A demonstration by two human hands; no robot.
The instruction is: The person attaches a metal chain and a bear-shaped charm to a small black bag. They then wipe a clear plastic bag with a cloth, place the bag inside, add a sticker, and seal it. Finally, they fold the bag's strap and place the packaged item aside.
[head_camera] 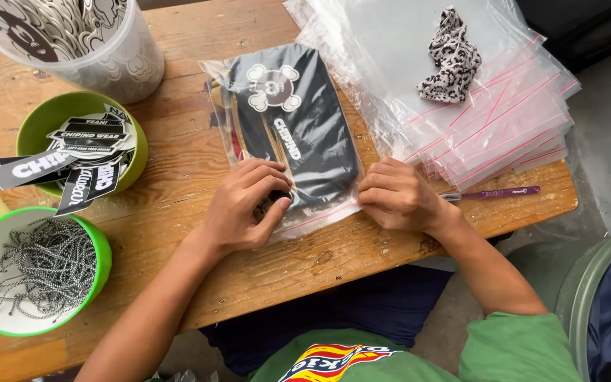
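1. Centrally, a clear plastic zip bag holding a folded black garment lies flat on the worn wooden table; the garment bears a pale skull-and-bones print and white lettering.
2. Both hands work the bag's near edge, where a thin red seal line runs.
3. At that edge, the left hand presses down with curled fingers, thumb on the plastic, pinching the bag's near-left corner.
4. At the bag's near-right corner, the right hand is closed loosely, fingertips gripping the edge.
5. Right of the bag, a stack of empty clear zip bags with red seal strips sits, touching it, with a crumpled leopard-print cloth on top.
6. Just beside the right hand lies a purple pen.
7. Left of the bag stand a green bowl of black-and-white stickers, a green-rimmed bowl of black-and-white cords, and a translucent tub of round stickers.
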